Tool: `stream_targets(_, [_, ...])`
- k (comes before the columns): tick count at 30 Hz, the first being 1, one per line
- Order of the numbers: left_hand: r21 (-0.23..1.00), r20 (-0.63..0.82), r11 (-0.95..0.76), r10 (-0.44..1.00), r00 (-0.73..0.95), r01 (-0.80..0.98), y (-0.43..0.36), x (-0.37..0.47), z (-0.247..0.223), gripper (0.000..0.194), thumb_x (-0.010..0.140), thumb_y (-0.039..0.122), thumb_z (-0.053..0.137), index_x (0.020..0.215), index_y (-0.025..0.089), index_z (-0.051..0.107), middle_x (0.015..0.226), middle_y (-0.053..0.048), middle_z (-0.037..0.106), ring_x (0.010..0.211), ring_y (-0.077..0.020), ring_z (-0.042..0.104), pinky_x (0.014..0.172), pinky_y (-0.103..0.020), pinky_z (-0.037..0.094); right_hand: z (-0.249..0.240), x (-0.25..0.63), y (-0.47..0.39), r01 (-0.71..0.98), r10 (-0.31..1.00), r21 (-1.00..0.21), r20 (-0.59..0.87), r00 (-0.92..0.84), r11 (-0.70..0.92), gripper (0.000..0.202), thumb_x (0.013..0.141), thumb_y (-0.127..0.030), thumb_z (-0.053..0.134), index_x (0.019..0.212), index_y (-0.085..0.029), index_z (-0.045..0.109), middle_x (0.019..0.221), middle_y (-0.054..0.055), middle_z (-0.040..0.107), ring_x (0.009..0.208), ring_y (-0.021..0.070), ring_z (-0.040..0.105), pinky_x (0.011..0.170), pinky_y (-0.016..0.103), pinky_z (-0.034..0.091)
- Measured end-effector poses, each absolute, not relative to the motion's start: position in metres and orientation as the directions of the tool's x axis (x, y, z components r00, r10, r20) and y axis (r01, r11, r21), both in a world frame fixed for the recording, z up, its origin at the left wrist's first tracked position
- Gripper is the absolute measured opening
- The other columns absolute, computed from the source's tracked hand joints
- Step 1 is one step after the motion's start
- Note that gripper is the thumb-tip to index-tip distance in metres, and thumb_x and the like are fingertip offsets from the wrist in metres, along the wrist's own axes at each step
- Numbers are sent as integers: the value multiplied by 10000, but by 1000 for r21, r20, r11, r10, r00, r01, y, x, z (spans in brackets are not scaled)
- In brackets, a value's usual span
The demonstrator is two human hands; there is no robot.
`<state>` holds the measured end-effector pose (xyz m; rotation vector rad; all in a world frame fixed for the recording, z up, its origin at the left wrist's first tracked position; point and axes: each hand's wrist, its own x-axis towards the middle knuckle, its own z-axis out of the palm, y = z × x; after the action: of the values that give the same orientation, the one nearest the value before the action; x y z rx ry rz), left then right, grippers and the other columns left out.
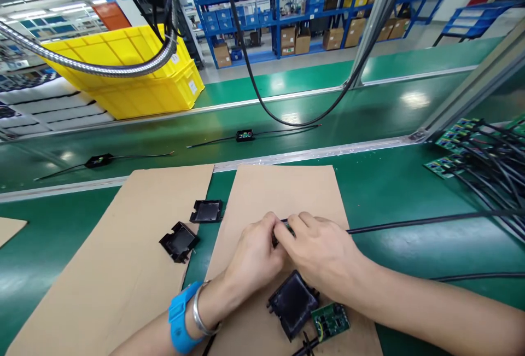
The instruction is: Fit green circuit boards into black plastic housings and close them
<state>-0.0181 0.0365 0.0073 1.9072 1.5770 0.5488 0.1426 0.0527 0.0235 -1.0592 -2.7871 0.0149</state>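
My left hand [258, 252] and my right hand [318, 244] meet over the right cardboard sheet, fingers closed around a small circuit board [291, 229]. Only a green sliver of it shows between the fingers, with something black beside it; the rest is hidden. A black cable [410, 222] runs from my right hand to the right edge. Just below my hands lies an open black plastic case half [294, 302]. Touching its lower right corner is another green circuit board [331, 320] with a black cable attached. Two more black case halves, one upper [207, 211] and one lower [179, 241], lie left of my hands.
A second cardboard sheet [110, 257] covers the left of the green bench. Wired boards [451, 164] are heaped at the right. Two cabled modules [245, 135] [98, 161] rest beyond the metal strip. Yellow crates [143, 91] stand behind; a black cable loop [287, 122] hangs ahead.
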Motion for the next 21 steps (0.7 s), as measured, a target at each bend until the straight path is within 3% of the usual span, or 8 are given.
stream_targets(3, [676,-123,-89,965,231,732,42,-30,6,38,868,238,500,871,210,525,634,37,529,567,-146,517,529,-252,369,22,152,72,579,593,-138,97,-799,803,289,852,-170,537,1119,-209,640,864,74,618,747,216,571,561,302,370])
stream_targets(6, [583,-81,-190,954,289,790,43,-39,2,346,834,348,615,1128,192,519,898,-35,616,742,-197,609,632,-306,466,13,164,98,523,544,-246,24,-839,816,239,893,-226,572,1109,-278,659,828,26,617,748,183,574,589,286,373])
stream_targets(8, [506,-61,-245,946,318,827,43,-41,-2,567,774,355,692,1257,172,458,1123,-107,577,831,-236,629,692,-363,511,7,168,111,488,507,-306,-19,-862,818,227,875,-239,621,1092,-284,668,854,14,638,775,175,588,622,282,385])
stream_targets(10, [479,-105,-264,930,353,837,44,-42,-6,571,778,345,701,1272,181,467,1183,-118,544,843,-246,638,720,-399,537,2,168,117,474,486,-336,-51,-872,814,195,865,-249,643,1055,-281,675,869,7,650,793,175,597,639,278,387])
stream_targets(13, [506,-177,-257,903,391,823,47,-43,-9,477,804,339,695,1227,201,523,1157,-92,557,908,-262,644,803,-430,548,-1,164,116,503,504,-305,-82,-860,809,135,847,-230,655,977,-258,675,824,7,645,764,184,597,604,278,359])
stream_targets(16, [513,-196,-241,901,386,824,51,-45,-10,507,801,348,705,1248,194,521,1169,-96,560,949,-280,639,833,-454,548,-1,158,109,533,533,-222,-66,-844,816,78,844,-204,645,914,-237,656,772,16,622,702,193,577,548,286,308])
stream_targets(21, [554,-172,-244,902,396,796,51,-45,-16,488,799,330,709,1234,204,527,1168,-89,562,959,-271,633,842,-440,545,-1,151,99,515,513,-114,-47,-857,849,37,858,-194,609,882,-220,621,842,53,596,695,217,558,541,311,310])
